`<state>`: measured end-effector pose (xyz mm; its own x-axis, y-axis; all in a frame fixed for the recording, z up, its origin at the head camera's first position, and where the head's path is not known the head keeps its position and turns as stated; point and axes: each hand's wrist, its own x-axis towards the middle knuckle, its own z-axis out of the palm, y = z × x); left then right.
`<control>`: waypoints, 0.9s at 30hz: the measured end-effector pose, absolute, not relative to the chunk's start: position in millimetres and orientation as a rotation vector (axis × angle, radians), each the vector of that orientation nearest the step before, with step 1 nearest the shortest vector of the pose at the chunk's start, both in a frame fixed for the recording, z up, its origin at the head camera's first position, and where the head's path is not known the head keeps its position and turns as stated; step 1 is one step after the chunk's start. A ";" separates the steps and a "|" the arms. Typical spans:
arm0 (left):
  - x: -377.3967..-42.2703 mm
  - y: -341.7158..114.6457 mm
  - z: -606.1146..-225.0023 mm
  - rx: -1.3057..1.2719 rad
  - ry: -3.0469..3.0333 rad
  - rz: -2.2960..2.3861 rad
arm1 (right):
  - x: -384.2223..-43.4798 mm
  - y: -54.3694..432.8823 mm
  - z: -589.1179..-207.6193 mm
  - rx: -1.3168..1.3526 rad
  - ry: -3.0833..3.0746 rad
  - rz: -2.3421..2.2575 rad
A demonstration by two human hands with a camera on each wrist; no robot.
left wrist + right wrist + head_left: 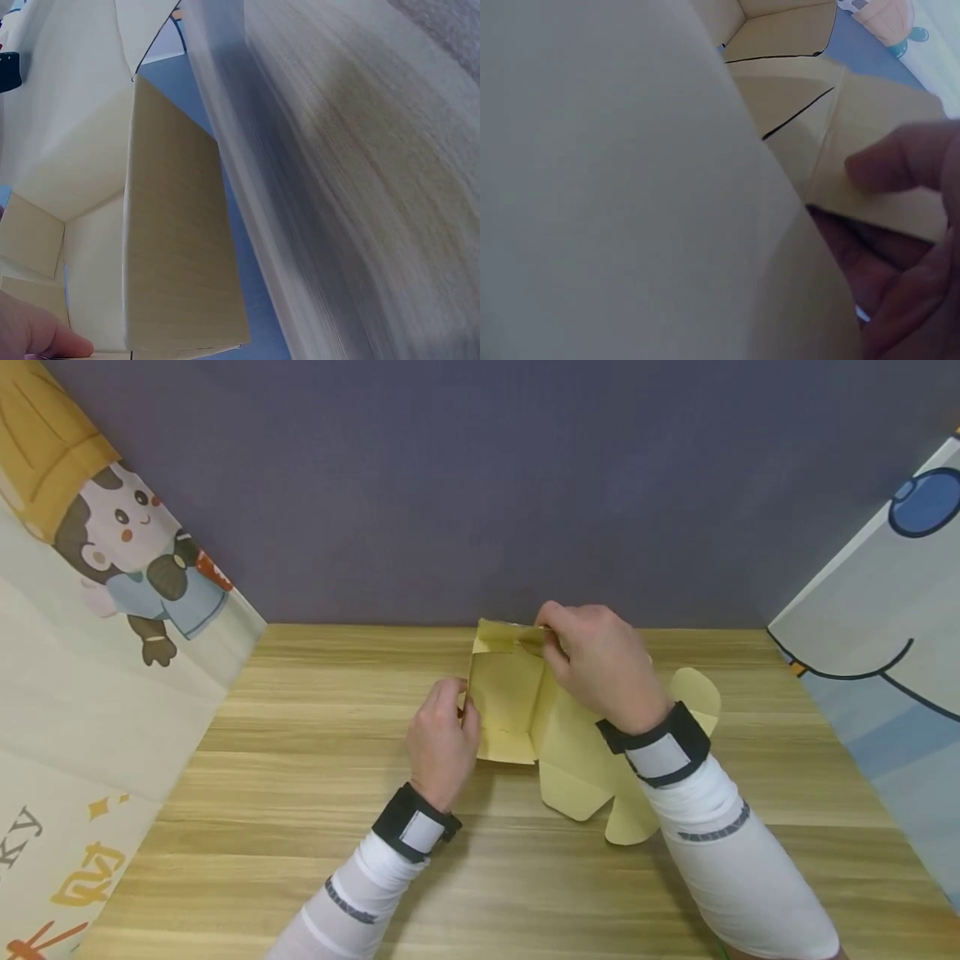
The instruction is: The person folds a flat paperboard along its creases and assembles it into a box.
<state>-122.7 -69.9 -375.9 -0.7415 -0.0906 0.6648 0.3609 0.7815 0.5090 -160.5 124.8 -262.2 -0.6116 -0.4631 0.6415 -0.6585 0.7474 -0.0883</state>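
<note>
Here, left hand (442,739) grips cardboard box (506,689) (yellow, unclosed); right hand (606,667) pinches flap (881,116).

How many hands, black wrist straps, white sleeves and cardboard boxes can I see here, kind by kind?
Hands: 2
Black wrist straps: 2
White sleeves: 2
Cardboard box: 1
Total: 7
</note>
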 end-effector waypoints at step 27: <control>-126.5 -73.5 -380.1 -0.164 -2.341 -0.837 | -147.2 127.8 -301.2 1.105 -2.411 0.123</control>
